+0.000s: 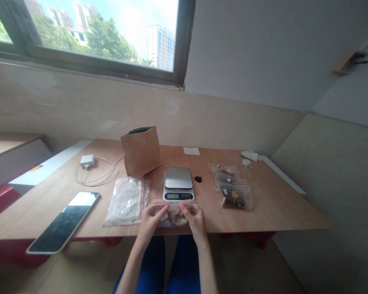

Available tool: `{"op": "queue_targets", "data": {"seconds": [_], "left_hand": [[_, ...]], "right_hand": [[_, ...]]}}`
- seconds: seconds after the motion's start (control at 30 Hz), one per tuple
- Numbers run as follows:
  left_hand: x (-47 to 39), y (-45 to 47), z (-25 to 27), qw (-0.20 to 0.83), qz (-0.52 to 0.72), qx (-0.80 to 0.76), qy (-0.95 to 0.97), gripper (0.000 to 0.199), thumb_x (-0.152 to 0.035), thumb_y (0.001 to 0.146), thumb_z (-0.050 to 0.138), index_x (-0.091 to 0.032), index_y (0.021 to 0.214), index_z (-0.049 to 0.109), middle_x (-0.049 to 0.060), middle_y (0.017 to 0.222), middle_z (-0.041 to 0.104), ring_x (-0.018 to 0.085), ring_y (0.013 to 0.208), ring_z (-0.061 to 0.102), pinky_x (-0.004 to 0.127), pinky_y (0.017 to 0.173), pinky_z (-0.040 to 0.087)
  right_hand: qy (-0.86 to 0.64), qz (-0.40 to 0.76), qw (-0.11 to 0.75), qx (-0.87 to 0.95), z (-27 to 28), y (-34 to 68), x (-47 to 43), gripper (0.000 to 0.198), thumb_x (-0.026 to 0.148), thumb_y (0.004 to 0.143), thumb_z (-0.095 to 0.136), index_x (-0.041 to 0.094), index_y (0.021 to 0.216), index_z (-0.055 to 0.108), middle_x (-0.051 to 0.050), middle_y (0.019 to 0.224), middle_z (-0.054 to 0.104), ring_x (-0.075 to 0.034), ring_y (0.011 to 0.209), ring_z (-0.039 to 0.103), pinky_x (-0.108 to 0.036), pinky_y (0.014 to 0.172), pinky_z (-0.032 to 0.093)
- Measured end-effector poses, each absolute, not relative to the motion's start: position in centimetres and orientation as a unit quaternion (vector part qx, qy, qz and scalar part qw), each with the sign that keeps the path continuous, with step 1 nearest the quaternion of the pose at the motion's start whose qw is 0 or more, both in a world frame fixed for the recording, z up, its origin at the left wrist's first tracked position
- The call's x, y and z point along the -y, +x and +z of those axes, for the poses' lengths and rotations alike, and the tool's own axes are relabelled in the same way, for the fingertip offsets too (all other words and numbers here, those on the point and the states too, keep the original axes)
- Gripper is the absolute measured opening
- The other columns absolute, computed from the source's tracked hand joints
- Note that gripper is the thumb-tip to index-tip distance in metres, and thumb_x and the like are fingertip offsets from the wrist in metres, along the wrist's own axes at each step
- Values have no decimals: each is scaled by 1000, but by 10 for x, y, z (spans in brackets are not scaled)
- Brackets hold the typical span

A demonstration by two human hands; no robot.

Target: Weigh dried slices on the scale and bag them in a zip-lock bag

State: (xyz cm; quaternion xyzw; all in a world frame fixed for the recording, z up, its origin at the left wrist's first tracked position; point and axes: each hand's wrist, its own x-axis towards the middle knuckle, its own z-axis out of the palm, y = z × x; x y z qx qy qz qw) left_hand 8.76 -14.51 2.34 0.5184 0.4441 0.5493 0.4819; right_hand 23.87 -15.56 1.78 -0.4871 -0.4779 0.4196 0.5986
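Both my hands pinch the top edge of a clear zip bag at the table's front edge. My left hand is closed on the bag's left part, and my right hand is closed on its right part. Pale brown and darker dried pieces show inside the bag. Just beyond it stands a kitchen scale with a silver plate and a small display. A small dark piece lies to the right of the scale. Flat clear zip bags are stacked left of my left hand.
Filled zip bags lie at the right. A brown paper bag stands open behind the flat bags. A phone overhangs the front left edge, with a white charger and cable beyond. White paper and crumpled white wrapping lie at the back.
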Motion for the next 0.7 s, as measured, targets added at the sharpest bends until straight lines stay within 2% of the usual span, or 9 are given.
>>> {"op": "queue_targets", "data": {"seconds": [0.27, 0.53, 0.7], "left_hand": [[145, 89, 18, 467, 555, -441, 528, 23, -37, 72, 67, -15, 76, 71, 7, 81, 66, 19, 81, 62, 28, 75, 48], [144, 86, 17, 505, 543, -414, 528, 22, -37, 73, 66, -15, 70, 69, 5, 77, 65, 18, 78, 61, 25, 72, 47], [145, 86, 25, 531, 500, -404, 552, 25, -37, 71, 67, -16, 85, 70, 7, 87, 68, 20, 83, 63, 28, 75, 49]], "right_hand": [[-486, 366, 629, 484, 17, 235, 155, 16, 31, 73, 64, 16, 69, 63, -1, 67, 60, -13, 64, 56, -24, 63, 46], [-456, 389, 642, 478, 20, 236, 156, 16, 30, 71, 67, 16, 64, 63, -3, 76, 63, -15, 73, 60, -26, 69, 48], [-453, 410, 611, 503, 22, 240, 157, 16, 33, 75, 64, 18, 76, 67, -4, 83, 66, -17, 82, 61, -27, 77, 47]]}}
